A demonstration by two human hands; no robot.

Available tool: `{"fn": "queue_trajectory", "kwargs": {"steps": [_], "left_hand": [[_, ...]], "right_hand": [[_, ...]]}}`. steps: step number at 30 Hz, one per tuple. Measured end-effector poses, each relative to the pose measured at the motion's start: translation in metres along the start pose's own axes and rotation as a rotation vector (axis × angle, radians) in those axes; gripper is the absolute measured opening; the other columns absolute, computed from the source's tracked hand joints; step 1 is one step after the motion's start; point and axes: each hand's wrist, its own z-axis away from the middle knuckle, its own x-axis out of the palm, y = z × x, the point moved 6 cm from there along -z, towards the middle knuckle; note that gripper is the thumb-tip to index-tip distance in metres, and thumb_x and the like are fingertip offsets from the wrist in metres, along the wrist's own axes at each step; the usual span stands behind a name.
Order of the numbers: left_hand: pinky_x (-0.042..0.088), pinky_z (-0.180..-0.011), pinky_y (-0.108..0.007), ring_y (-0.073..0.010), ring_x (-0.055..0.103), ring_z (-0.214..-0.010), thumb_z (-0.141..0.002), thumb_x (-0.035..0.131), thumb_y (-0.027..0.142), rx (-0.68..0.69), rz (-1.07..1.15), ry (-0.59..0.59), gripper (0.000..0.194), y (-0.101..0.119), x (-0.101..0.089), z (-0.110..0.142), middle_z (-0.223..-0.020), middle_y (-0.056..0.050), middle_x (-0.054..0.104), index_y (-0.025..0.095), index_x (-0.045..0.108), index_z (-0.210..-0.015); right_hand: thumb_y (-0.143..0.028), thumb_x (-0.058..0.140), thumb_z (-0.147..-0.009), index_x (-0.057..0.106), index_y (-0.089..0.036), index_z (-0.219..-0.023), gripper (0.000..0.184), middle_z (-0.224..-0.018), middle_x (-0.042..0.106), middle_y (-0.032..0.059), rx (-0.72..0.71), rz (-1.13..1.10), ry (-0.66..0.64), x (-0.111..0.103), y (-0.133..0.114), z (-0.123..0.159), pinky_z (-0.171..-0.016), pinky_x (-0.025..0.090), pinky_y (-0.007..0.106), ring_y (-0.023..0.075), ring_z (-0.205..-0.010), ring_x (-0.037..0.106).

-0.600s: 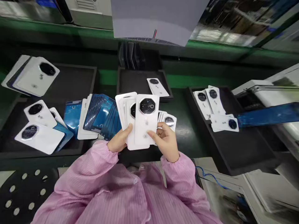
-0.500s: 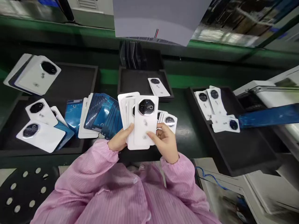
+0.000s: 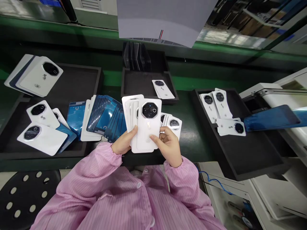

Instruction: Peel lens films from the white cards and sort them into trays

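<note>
Pinching a flat white rectangular panel with a black octagonal camera block (image 3: 147,134) by its lower right edge, the right hand (image 3: 169,143) has its thumb on the face and its other fingers curled at the side. Gripping a loose fan of white round-cornered panels (image 3: 127,111), the left hand (image 3: 123,142) lays its thumb along their lower left edge, its fingers mostly hidden behind. The pinched panel stands in front of the fan, overlapping it, with the camera block at the top; both are held up above the near side of the dark green worktop (image 3: 192,143).

Just beyond the right hand, more white panels with round-cornered edges (image 3: 177,130) sit overlapping. Left of the left hand is a fanned row of glossy blue panels (image 3: 100,116). Farther left, white panels with dark camera blocks (image 3: 45,140) lie in a black shallow tray (image 3: 14,147). Ahead, a smaller black tray (image 3: 136,84) holds a white panel pair (image 3: 164,91) at its right. Well to the right, a long black tray (image 3: 249,153) carries several white camera-block panels (image 3: 223,105) near a translucent blue sheet (image 3: 271,118).
</note>
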Motion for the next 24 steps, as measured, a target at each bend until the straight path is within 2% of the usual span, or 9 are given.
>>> {"fn": "queue_trajectory", "kwargs": {"steps": [8, 13, 24], "left_hand": [[0.03, -0.109, -0.046, -0.0281, 0.047, -0.122, -0.088, 0.049, 0.036, 0.021, -0.003, -0.017, 0.042, 0.0007, -0.0007, -0.0006, -0.122, -0.011, 0.062, 0.015, 0.053, -0.124], [0.03, -0.109, -0.045, -0.0279, 0.048, -0.122, -0.088, 0.048, 0.036, 0.008, -0.015, 0.018, 0.043, 0.0008, -0.0011, -0.0006, -0.121, -0.012, 0.062, 0.014, 0.052, -0.126], [0.032, -0.107, -0.045, -0.0284, 0.052, -0.118, -0.086, 0.053, 0.036, 0.0, -0.007, 0.038, 0.043, 0.0012, -0.0052, 0.0012, -0.116, -0.012, 0.065, 0.014, 0.055, -0.122]], "right_hand": [[-0.036, 0.067, -0.074, 0.056, -0.02, -0.087, 0.023, -0.069, 0.051, -0.0024, 0.021, 0.0, -0.007, 0.0003, 0.002, 0.0004, -0.044, 0.034, 0.022, 0.0068, -0.048, 0.04], [-0.035, 0.067, -0.074, 0.056, -0.02, -0.086, 0.022, -0.074, 0.052, -0.0016, 0.027, 0.004, -0.019, 0.0006, 0.0032, -0.0003, -0.044, 0.034, 0.022, 0.0064, -0.049, 0.041], [-0.03, 0.066, -0.076, 0.056, -0.02, -0.086, 0.018, -0.08, 0.048, -0.0022, -0.056, 0.098, -0.002, 0.0031, -0.0052, 0.0071, -0.044, 0.033, 0.021, 0.0041, -0.048, 0.04]]}}
